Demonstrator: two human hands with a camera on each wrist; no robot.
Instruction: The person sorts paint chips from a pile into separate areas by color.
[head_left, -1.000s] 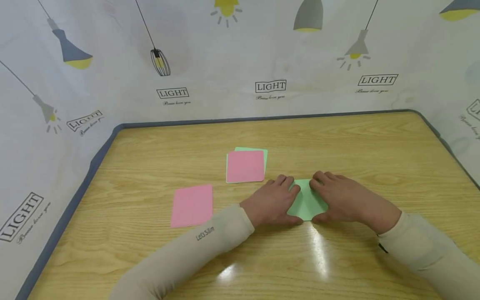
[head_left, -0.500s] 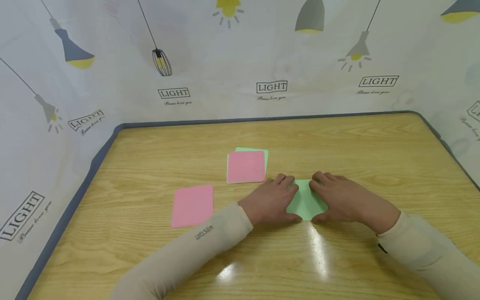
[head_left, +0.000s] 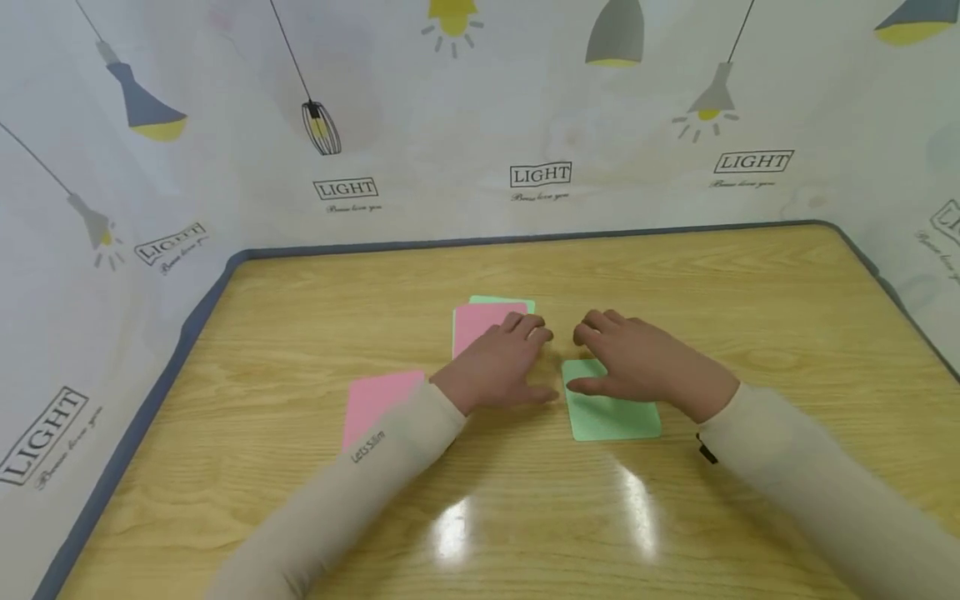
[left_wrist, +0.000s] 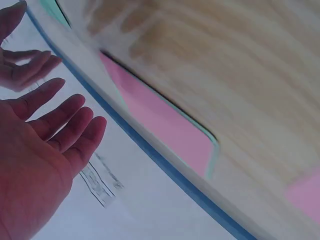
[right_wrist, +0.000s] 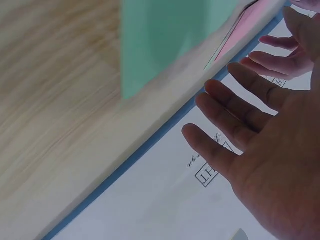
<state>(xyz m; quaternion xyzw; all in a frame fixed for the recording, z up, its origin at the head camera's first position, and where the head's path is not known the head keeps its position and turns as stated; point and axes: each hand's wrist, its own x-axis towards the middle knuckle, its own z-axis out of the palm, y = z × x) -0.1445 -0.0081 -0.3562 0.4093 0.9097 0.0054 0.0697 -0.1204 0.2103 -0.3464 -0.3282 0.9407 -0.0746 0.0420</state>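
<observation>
My left hand [head_left: 498,362] hovers with loosely bent, empty fingers over the near right part of a square pink card [head_left: 476,323]. That card lies on green card, whose edges stick out around it. To the right, my right hand [head_left: 637,358] is above the upper part of a green card [head_left: 615,417], also holding nothing. A second pink card [head_left: 378,404] lies nearer on the left, partly under the left sleeve. In the left wrist view, the left palm [left_wrist: 45,155] shows relaxed fingers; in the right wrist view, the right fingers [right_wrist: 215,150] are likewise spread and clear of the green card [right_wrist: 155,40].
The cards lie on a wood-grain table [head_left: 337,308]. A dark blue edging [head_left: 390,244] runs along its back and sides. White sheeting [head_left: 450,117] printed with lamps and the word LIGHT stands behind and at both sides.
Both hands have let go of the green card's sides and lifted. They have moved left and away from me; the left now covers part of the stacked pink card. The green card lies uncovered below.
</observation>
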